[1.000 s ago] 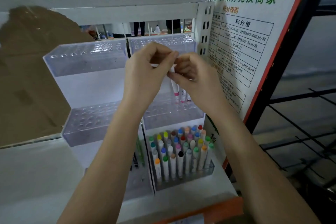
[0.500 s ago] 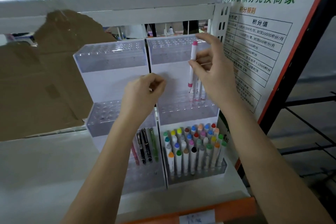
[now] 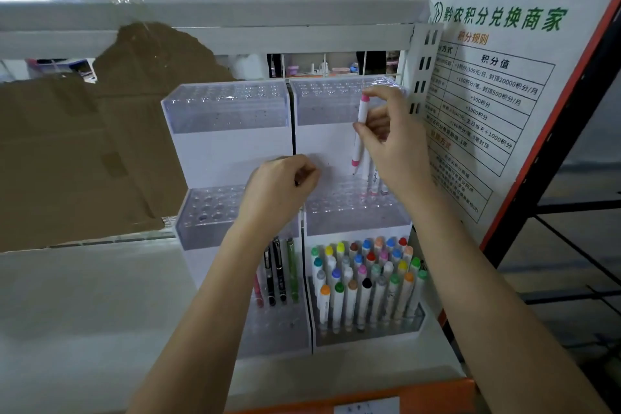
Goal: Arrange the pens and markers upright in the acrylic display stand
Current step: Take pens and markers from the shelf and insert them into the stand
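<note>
Two tiered acrylic display stands (image 3: 228, 111) stand side by side on a white shelf. My right hand (image 3: 393, 141) pinches a white pen with pink ends (image 3: 360, 131), held upright above the middle tier (image 3: 356, 212) of the right stand. A few white pens (image 3: 374, 178) stand in that tier behind my hand. My left hand (image 3: 282, 188) is curled in a loose fist in front of the middle tiers; whether it holds anything is hidden. Many colour-capped markers (image 3: 366, 282) fill the right stand's bottom tier. Several pens (image 3: 279, 272) stand in the left stand's bottom tier.
Torn brown cardboard (image 3: 84, 144) leans behind the shelf at left. A white poster with green and orange print (image 3: 487, 94) stands right of the stands, against an orange and black rack post (image 3: 571, 111). An upper shelf (image 3: 215, 10) runs overhead.
My hands have parted: the right one lifted a single pink-ended pen upright over the right stand's middle tier, and the left dropped lower and to the left. The view shifted too.
</note>
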A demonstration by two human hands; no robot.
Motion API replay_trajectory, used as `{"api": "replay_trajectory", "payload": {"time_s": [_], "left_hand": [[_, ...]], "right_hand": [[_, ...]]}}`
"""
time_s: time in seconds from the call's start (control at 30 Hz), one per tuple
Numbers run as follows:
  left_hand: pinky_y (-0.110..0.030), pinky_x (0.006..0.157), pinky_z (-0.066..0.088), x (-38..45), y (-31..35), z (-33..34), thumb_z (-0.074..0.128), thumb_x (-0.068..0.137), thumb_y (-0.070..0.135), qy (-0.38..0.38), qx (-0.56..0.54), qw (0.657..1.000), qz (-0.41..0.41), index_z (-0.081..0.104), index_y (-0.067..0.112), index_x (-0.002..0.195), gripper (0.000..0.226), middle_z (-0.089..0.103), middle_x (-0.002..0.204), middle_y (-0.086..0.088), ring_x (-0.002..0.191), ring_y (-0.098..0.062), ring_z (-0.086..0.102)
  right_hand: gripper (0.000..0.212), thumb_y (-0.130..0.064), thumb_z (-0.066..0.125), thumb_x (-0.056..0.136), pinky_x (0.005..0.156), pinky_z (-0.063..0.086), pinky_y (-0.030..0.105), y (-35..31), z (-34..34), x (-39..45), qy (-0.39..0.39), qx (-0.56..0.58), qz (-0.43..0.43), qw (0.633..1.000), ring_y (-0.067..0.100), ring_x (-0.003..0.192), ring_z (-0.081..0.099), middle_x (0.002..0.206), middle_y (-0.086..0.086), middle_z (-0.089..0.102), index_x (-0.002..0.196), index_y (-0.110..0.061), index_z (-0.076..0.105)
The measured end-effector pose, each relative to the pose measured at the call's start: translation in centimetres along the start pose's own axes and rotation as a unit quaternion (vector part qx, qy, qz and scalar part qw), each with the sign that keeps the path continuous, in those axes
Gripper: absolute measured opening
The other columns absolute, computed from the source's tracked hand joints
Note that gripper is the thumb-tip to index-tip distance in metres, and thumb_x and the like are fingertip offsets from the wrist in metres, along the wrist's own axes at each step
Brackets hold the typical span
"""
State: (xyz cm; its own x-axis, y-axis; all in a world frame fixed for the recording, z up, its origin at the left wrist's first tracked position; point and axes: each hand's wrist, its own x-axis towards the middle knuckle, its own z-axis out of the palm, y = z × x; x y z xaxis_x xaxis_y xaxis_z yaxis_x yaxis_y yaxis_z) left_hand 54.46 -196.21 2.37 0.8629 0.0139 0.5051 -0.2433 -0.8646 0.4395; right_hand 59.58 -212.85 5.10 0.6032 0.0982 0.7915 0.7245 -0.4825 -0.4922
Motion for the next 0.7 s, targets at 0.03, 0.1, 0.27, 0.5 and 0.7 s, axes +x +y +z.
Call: {"api": "replay_trajectory", "payload": {"time_s": [0.03,0.1,0.27,0.5,0.7], "left_hand": [[-0.027,0.070,0.048,0.00,0.00,0.01,0.055,0.092,0.027,0.000,0.002,1.000,-0.001,0.069,0.016,0.096,0.018,0.069,0.086,0.003,0.079,-0.015,0.062],[-0.027,0.070,0.047,0.03,-0.02,0.02,0.054,0.092,0.028,0.001,0.003,1.000,-0.004,0.068,0.017,0.096,0.018,0.069,0.087,0.004,0.079,-0.014,0.061],[-0.026,0.071,0.047,0.05,-0.12,0.15,0.054,0.092,0.029,0.007,0.009,1.000,-0.010,0.068,0.017,0.096,0.018,0.069,0.087,0.005,0.079,-0.014,0.061],[-0.029,0.068,0.047,-0.01,-0.26,0.53,0.054,0.092,0.027,0.031,0.029,0.999,0.008,0.067,0.015,0.093,0.018,0.068,0.084,0.002,0.075,-0.017,0.061],[-0.026,0.064,0.041,-0.02,-0.35,0.77,0.055,0.091,0.025,0.050,0.036,0.998,0.016,0.067,0.014,0.091,0.016,0.067,0.083,0.000,0.072,-0.018,0.059]], "right_hand": [[0.036,-0.006,0.063,0.087,0.072,0.050,0.016,0.06,0.00,-0.01,0.000,0.000,-0.001,1.000,0.004,0.073,0.058,0.081,-0.006,0.058,0.120,-0.011,0.051],[0.035,-0.006,0.064,0.086,0.071,0.048,0.012,0.11,-0.09,0.03,0.001,0.001,-0.002,1.000,0.000,0.072,0.057,0.080,-0.007,0.057,0.119,-0.011,0.052],[0.035,-0.007,0.064,0.086,0.070,0.047,0.010,0.16,-0.33,0.01,-0.001,0.006,-0.001,1.000,-0.004,0.072,0.056,0.077,-0.010,0.057,0.118,-0.012,0.052],[0.034,-0.011,0.066,0.085,0.071,0.050,0.016,0.50,-0.43,-0.15,0.002,0.006,0.006,1.000,0.000,0.072,0.057,0.076,-0.014,0.055,0.117,-0.013,0.053],[0.028,-0.013,0.066,0.086,0.078,0.051,0.040,0.76,0.38,-0.66,-0.029,-0.055,-0.025,0.998,0.021,0.088,0.058,0.084,-0.003,0.060,0.113,-0.008,0.057]]}}
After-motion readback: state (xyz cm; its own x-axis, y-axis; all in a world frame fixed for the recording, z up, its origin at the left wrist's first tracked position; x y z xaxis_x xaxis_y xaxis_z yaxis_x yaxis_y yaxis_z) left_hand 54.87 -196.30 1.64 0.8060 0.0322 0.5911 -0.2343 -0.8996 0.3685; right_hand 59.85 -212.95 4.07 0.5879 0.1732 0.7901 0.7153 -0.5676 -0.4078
